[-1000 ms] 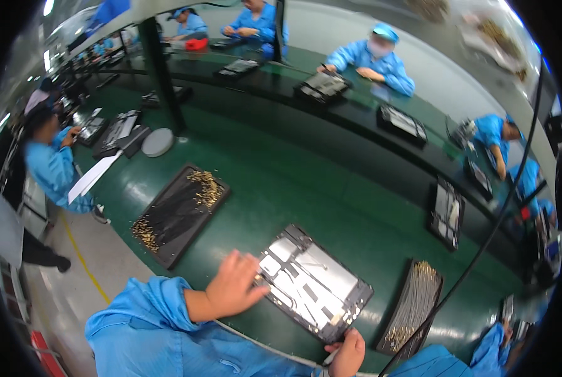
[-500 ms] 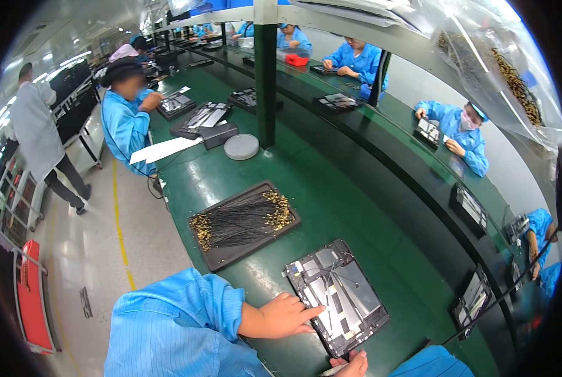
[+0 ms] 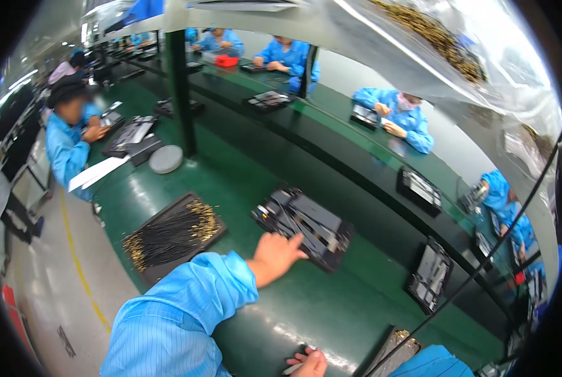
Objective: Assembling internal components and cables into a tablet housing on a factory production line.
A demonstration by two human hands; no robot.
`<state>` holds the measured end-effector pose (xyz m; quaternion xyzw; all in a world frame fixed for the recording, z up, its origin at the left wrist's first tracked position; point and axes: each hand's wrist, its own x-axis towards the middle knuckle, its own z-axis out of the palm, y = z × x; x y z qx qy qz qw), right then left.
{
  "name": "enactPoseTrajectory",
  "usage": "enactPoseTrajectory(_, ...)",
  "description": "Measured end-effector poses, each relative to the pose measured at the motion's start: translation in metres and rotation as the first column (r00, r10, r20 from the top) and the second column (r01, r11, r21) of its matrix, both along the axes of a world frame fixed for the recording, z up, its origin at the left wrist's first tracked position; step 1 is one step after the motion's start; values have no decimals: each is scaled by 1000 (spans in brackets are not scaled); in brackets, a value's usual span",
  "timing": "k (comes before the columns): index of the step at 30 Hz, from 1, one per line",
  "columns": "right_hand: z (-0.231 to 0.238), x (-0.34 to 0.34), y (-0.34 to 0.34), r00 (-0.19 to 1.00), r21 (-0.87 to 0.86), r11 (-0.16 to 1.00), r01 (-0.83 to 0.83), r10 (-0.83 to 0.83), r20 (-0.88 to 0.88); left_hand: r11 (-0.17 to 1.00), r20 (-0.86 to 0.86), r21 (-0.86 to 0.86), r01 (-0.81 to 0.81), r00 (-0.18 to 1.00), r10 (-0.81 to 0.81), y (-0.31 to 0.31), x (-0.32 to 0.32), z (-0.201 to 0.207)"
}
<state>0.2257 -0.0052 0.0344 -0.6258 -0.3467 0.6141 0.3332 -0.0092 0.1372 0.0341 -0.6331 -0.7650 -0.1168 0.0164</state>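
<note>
A flat black device chassis with grey panels and thin cables inside lies on the green bench in front of me, slightly blurred. My left hand is at its near-left edge, thumb and index finger stretched toward it and apart. Down at the lower edge of the picture, my right hand is closed around a thin pale stick-like tool, whose exact kind I cannot make out. The right hand is well apart from the device.
To the left stands a dark tray of black cables with gold ends. Another tray with gold-ended parts is by my right sleeve. Similar devices lie along the dark strip beyond. A green post rises behind a round grey lid. Co-workers sit around.
The device has slid away from me across the bench, my left hand moving with it. My right hand has come off its near edge. The view has turned to the right.
</note>
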Motion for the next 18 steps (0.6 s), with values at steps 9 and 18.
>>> enactPoseTrajectory(9,-10,-7,-4,996,55,997,46,-50,76,939,-11,308,-155,986,167,37,-28,-39)
enactPoseTrajectory(18,17,-13,3,996,70,996,-46,40,78,930,8,129,344,938,-347,-148,-14,-10)
